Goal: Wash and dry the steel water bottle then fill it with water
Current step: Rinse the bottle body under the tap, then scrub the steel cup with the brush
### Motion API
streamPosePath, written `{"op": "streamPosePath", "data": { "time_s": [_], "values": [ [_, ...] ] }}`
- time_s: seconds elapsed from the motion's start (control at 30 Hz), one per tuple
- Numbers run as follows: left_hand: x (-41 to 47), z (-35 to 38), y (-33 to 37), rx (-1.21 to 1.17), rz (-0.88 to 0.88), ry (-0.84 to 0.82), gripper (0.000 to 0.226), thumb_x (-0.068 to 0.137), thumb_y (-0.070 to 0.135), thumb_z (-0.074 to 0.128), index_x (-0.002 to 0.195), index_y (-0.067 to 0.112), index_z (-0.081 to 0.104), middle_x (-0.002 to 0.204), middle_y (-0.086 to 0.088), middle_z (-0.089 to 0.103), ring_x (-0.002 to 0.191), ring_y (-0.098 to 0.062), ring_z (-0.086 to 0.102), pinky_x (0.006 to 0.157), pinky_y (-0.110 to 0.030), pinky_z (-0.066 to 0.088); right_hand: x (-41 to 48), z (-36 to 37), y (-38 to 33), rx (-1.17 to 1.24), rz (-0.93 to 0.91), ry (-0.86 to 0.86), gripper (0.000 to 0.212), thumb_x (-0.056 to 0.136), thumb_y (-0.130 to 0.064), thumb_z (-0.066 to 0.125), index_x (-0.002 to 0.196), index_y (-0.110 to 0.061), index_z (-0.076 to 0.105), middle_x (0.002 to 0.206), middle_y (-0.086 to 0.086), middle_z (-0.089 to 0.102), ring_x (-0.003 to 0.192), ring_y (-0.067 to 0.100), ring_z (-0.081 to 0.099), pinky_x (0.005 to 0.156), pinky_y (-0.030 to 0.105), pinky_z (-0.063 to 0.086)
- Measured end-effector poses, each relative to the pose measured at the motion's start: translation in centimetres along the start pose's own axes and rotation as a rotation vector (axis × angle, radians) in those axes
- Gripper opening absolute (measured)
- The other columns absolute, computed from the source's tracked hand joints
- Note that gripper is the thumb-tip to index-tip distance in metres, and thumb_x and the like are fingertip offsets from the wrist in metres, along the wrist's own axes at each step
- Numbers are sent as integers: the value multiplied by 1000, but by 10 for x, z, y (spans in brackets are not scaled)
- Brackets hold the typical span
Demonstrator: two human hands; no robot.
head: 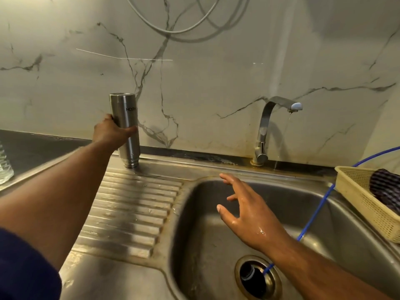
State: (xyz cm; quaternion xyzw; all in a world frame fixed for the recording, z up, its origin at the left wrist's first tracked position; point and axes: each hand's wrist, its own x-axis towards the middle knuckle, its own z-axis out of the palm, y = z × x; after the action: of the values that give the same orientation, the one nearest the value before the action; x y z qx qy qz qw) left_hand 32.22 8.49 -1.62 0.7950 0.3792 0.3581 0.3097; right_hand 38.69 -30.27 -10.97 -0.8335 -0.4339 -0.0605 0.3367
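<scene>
The person's left grip [112, 132] is closed around the steel water bottle [129, 146], fingers and thumb wrapped about its middle. The bottle stands inverted at the back corner of the ribbed drainboard [129, 208], close to the marble wall. Its threaded neck points down and appears to touch the steel. Its long axis is near upright, leaning only slightly. No cap is visible on it.

The right grip [249, 213] holds nothing. Its wet fingers are spread and relaxed above the sink [205, 224], well apart from the bottle and to the bottle's right. The faucet [266, 126] stands behind the basin, only dripping.

Washing looks finished, and the bottle is likely being set mouth-down to drain. The next move turns on that vertical axis. The left grip is the only one on the bottle and by far the nearer, so it alone could steady the narrow neck or lift the bottle. A cloth [387, 187] lies in the basket [357, 202] on the right, nearer the free right grip, should drying come next.
</scene>
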Motion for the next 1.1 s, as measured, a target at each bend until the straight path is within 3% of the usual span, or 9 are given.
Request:
{"op": "streamPosePath", "data": {
  "time_s": [0.2,0.27,0.4,0.53,0.67,0.77,0.9,1.03,1.1],
  "values": [
    [-7,1,-3,-3,-5,-59,70,85,35,81,139,8,46,132,-19,59,121,-37,58,103,-49,49,0,0,0,-11,4,-8,76,96,-44,64,152,-55,13,155,-24,33,120,-3,52,96,25,49],
    [-8,1,-3,-9,-27,-70,82,83,34,82,146,7,37,139,-22,54,127,-39,54,107,-51,47,0,0,0,-7,11,-17,76,96,-44,63,152,-54,13,155,-22,33,121,-1,54,96,26,51],
    [-24,6,1,64,-90,55,123,84,54,76,160,12,-11,166,-24,5,151,-47,14,121,-62,22,1,-2,0,-17,22,-30,73,97,-44,62,153,-52,15,155,-19,35,120,2,55,98,29,52],
    [-80,22,39,159,67,108,109,92,62,59,159,18,-15,168,-15,-11,154,-42,-2,120,-67,5,0,-6,3,-74,29,-40,70,98,-43,60,153,-49,17,153,-13,39,116,7,58,99,37,54],
    [-168,44,96,-7,278,-11,81,91,40,68,155,22,22,162,-10,17,150,-36,18,120,-56,21,1,-17,5,-118,51,-7,62,98,-40,59,151,-43,27,146,-8,49,112,12,60,95,36,54],
    [-236,64,136,-129,263,-195,60,89,35,69,143,25,45,150,-8,37,143,-31,31,116,-45,30,-2,-28,4,-189,85,41,55,97,-39,57,148,-36,36,137,-3,58,108,19,64,93,41,55],
    [-302,87,158,-321,231,-316,41,91,38,67,130,31,56,134,2,53,129,-22,49,109,-43,43,-15,-67,2,-124,197,170,42,99,-30,56,141,-27,52,123,5,69,111,26,66,96,45,53],
    [-330,96,149,-356,508,-435,32,98,49,55,127,34,56,119,13,64,110,-5,60,96,-33,50,-27,-118,-7,-68,259,344,29,94,-31,62,123,-30,64,107,-1,75,98,19,71,87,41,58],
    [-325,101,138,-320,567,-569,31,96,47,59,124,34,57,110,16,67,103,1,63,93,-27,52,-39,-140,-17,-108,269,296,22,93,-32,63,114,-28,70,102,-4,75,93,16,70,84,36,58]
  ]
}}
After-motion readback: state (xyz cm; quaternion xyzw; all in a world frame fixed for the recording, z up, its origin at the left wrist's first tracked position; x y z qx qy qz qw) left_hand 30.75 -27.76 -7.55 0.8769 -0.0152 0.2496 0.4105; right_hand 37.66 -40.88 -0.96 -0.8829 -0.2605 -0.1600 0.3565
